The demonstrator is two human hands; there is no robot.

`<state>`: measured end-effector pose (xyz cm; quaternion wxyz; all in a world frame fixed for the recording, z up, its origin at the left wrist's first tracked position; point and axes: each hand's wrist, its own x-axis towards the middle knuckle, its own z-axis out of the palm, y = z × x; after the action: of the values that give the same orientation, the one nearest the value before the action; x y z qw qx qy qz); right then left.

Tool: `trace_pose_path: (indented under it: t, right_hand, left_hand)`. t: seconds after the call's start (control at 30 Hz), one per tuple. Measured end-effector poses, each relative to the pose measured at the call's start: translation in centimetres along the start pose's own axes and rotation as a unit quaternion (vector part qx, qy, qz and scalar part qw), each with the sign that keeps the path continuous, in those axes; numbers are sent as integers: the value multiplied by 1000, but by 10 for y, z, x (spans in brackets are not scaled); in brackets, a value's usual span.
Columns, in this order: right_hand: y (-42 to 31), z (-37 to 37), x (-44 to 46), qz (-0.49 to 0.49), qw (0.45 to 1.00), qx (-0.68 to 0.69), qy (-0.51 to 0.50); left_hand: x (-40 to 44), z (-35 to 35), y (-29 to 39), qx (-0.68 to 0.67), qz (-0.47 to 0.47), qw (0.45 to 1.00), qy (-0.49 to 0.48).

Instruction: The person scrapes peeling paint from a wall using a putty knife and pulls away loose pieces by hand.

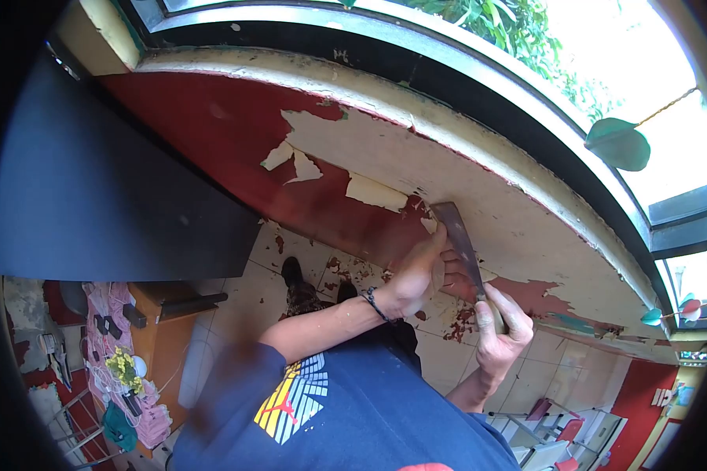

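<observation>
My right hand (501, 334) is wrapped around the handle of a long, dark scraping blade (465, 251) that widens toward its tip. The blade lies against the wall at the edge of the peeling red paint (397, 235). My left hand (420, 279), with a dark bracelet (375, 304) at its wrist, is beside the blade. Its thumb points up toward a loose paint flake (429, 225), and its fingers are stretched out near the blade; whether they touch it I cannot tell. Pale bare wall (511, 212) shows above the red, with curled paint strips (375, 191) hanging to the left.
Above the wall runs a window ledge (322, 74) with dark framing. A large dark panel (118, 180) stands at left, near a wooden cabinet (161, 322) and a pink cloth (110, 314). Paint chips (346, 271) litter the tiled floor. Metal-framed chairs (558, 439) are at lower right.
</observation>
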<state>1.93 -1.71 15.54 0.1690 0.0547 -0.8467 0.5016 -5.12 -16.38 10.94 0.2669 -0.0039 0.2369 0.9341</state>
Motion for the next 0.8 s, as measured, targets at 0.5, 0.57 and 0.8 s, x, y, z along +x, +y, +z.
trace_pose_path:
  t: [0.5,0.57,0.8]
  right_hand:
    - [-19,24,6,-13,1000,-12,-5]
    - [-16,13,-4,13,1000,-13,12]
    - [-19,25,-8,38,999,-2,33]
  left_hand:
    - [3,-10,1,-56,56,995,-54]
    - [-4,-3,7,-11,19,1000,0]
    - [-4,-3,8,-5,29,999,35]
